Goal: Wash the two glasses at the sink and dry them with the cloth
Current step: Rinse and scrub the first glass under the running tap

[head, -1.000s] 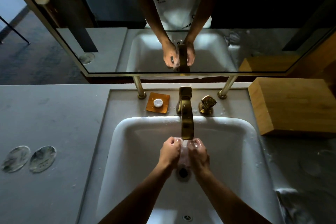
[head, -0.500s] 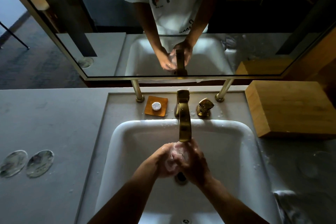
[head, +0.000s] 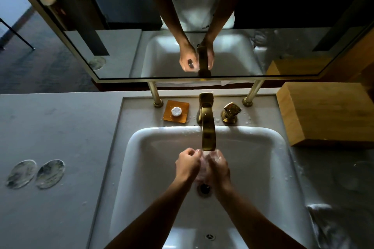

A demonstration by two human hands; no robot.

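Both my hands are in the white sink (head: 263, 168), just under the brass tap (head: 208, 133), where water runs down. A clear glass (head: 203, 164) sits between them, mostly hidden and hard to make out. My left hand (head: 187, 166) curls round its left side and my right hand (head: 220, 168) curls round its right side. A second faint round glass (head: 353, 176) seems to stand on the dark counter to the right. The pale cloth (head: 325, 226) lies crumpled at the lower right.
A brass tap handle (head: 230, 112) and an orange soap dish (head: 176, 111) sit behind the basin. A wooden box (head: 327, 113) stands at the right. Two round glassy discs (head: 36, 174) lie on the grey counter at the left. A mirror (head: 121, 26) hangs above.
Half a second ago my right hand lay over the left, rubbing the glass. Now the hands are side by side again under the tap.
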